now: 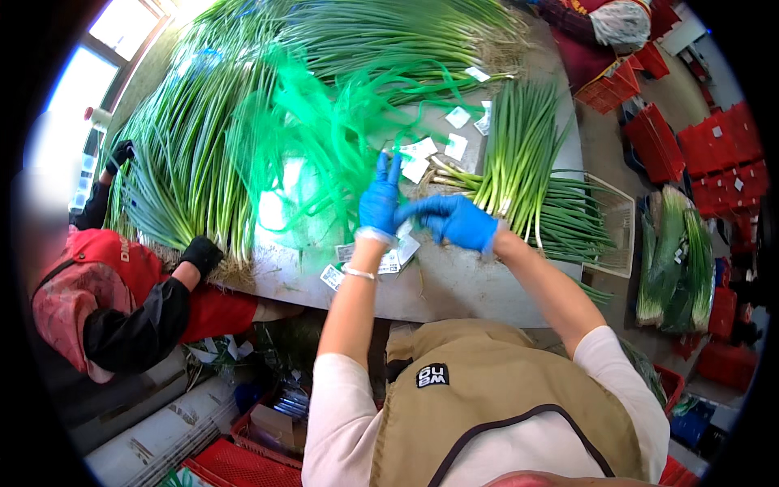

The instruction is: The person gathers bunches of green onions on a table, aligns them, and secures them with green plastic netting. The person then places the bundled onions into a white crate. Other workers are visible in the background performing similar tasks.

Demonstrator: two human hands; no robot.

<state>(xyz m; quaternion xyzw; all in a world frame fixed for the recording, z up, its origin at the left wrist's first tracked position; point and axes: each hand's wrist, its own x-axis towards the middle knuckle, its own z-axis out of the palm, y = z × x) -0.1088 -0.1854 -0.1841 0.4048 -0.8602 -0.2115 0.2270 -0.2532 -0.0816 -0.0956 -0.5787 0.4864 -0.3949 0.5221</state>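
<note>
My left hand point(378, 204), in a blue glove, is over the metal table point(475, 280) with two fingers stretched forward beside green mesh netting point(341, 128). From the right, my right hand point(457, 223), also blue-gloved, reaches across with bent fingers, and its fingertips meet the left hand near the thumb. Whether anything thin is between them cannot be made out. White printed labels point(416, 159) lie just beyond my fingers, and more labels point(389, 262) lie by my left wrist. A bunch of green onions point(517, 146) rests beyond my right hand, roots toward me.
Long green onions point(389, 36) cover the table's far side and left end. At left, a co-worker's black-gloved hand point(201, 255) touches onions. A cream crate point(614, 225) stands at the right edge; red crates point(654, 143) and bagged onions point(675, 262) are farther right.
</note>
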